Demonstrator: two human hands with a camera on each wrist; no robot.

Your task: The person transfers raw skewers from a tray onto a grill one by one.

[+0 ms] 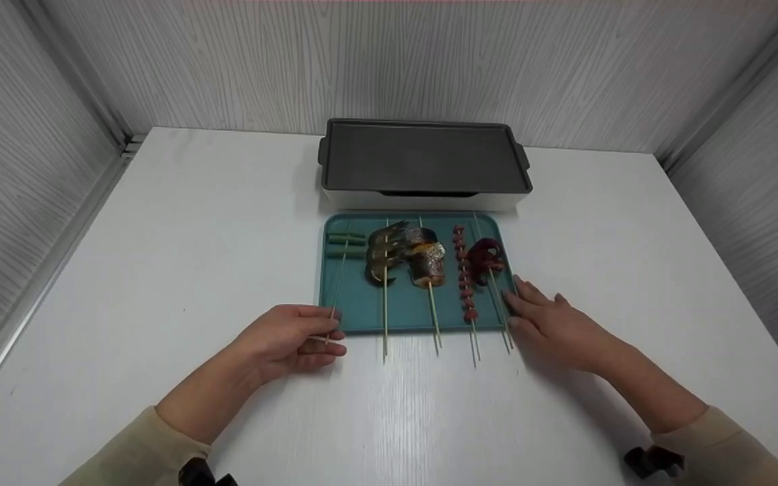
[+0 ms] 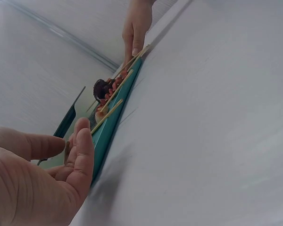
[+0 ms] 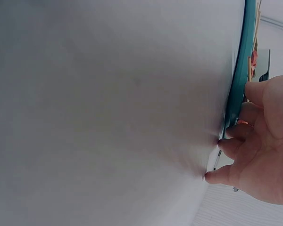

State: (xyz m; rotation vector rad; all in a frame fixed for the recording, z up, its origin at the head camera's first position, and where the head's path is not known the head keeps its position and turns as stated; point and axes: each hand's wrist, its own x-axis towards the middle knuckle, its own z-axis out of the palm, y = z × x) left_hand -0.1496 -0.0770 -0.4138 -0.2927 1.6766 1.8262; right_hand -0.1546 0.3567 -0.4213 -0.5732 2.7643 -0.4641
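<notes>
My left hand (image 1: 298, 337) pinches the bare end of a skewer of green vegetable pieces (image 1: 346, 246) between thumb and fingers, at the front left corner of a teal tray (image 1: 362, 317). The green pieces lie over the tray's left side. At the tray's right edge, my right hand (image 1: 554, 327) touches the rim with spread fingers. Beside it lie a dark red octopus-like skewer (image 1: 487, 260) and a skewer of small red pieces (image 1: 464, 277). Further left on the tray are a skewer with a browned chunk (image 1: 427, 263) and a dark shrimp-like skewer (image 1: 380, 256).
Behind the tray stands a flat black griddle (image 1: 423, 158) on a white base, with a handle at each end. Several bare skewer ends stick out over the tray's front edge. Wood-grain panels enclose the white table (image 1: 389, 418) at the back and sides.
</notes>
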